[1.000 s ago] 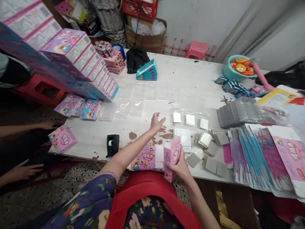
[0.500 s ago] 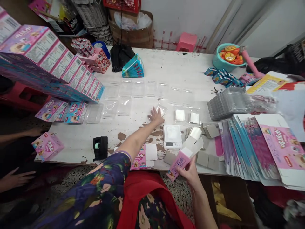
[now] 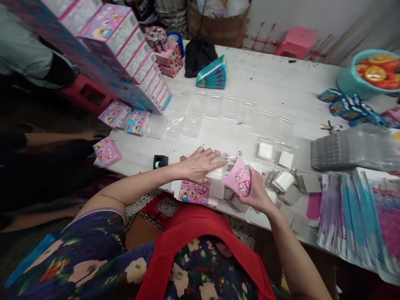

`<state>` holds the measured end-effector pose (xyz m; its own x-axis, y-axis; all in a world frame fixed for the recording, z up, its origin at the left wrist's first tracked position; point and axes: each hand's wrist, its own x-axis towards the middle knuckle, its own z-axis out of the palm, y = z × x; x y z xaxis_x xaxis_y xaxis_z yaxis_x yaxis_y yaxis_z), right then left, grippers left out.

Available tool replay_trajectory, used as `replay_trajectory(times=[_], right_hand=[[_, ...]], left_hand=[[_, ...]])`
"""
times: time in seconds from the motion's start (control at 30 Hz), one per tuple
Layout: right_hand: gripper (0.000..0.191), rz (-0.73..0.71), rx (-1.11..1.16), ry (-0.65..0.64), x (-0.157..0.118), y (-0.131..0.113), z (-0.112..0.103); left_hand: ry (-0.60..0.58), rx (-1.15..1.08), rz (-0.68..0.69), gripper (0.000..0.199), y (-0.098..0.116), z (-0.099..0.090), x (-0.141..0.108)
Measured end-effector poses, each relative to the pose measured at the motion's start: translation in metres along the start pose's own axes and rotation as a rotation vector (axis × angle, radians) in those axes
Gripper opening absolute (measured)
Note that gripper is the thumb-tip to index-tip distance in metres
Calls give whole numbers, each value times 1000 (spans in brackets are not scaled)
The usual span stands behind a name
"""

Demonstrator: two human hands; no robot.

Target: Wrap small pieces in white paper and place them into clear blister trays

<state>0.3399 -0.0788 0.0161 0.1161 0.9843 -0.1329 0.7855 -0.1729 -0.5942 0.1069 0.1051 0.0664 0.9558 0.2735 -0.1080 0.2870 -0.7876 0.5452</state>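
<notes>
My left hand (image 3: 200,165) grips a clear plastic tray with a white square pad (image 3: 216,173) in it. Right beside the pad, my right hand (image 3: 258,191) holds a small pink printed carton (image 3: 239,178), tilted, its open end facing the tray. I cannot tell whether the tray's edge is inside the carton. Under my left hand lie flat pink printed cartons (image 3: 194,191) at the table's front edge. Two more white pads, one of them a white pad (image 3: 265,151) in a clear tray, lie beyond my right hand. The scale is mostly hidden behind my hands.
Clear trays (image 3: 214,105) lie in rows across the table (image 3: 250,79). Finished-looking boxes (image 3: 125,50) are stacked at left. A tape dispenser (image 3: 160,161) stands near the front edge. At right are stacked trays (image 3: 350,148), flat cartons (image 3: 346,208) and a turquoise basin (image 3: 350,79). Another person's arm (image 3: 59,136) shows at left.
My left hand has drawn the tray with its white pad back from mid-table towards me. My right hand has raised and turned the pink carton to meet it. The view has shifted left.
</notes>
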Motion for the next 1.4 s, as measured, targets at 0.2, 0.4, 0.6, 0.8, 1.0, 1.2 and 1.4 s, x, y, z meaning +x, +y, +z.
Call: replay_trajectory(times=[0.2,0.4,0.6,0.8,1.0,1.2,1.4], right_hand=[[106,-302,-251,-201,40,-47,0],[109,-266,-246,-163,58,-64,-1],[111,-310,-22,-213,63,-86,8],[75,-53,805,-618,50,-83,26],[81,73,798,33,32,-111,63],[30,52,621,-81,42,-116,81],[32,103,905,-50,49,-125,96]], left_hand=[[19,-137,72,41,-9,25,-29],[363,-319,-135,72,-5,18,-75],[328,-805,-142,77,12,32,-86],[651,-1075,-413,93,15,49,-83],[860,-1135,-640,78,39,70,-82],[934,-1092,-756,41,23,87,-81],[1147,-1320,-656,45,14,95,-91]])
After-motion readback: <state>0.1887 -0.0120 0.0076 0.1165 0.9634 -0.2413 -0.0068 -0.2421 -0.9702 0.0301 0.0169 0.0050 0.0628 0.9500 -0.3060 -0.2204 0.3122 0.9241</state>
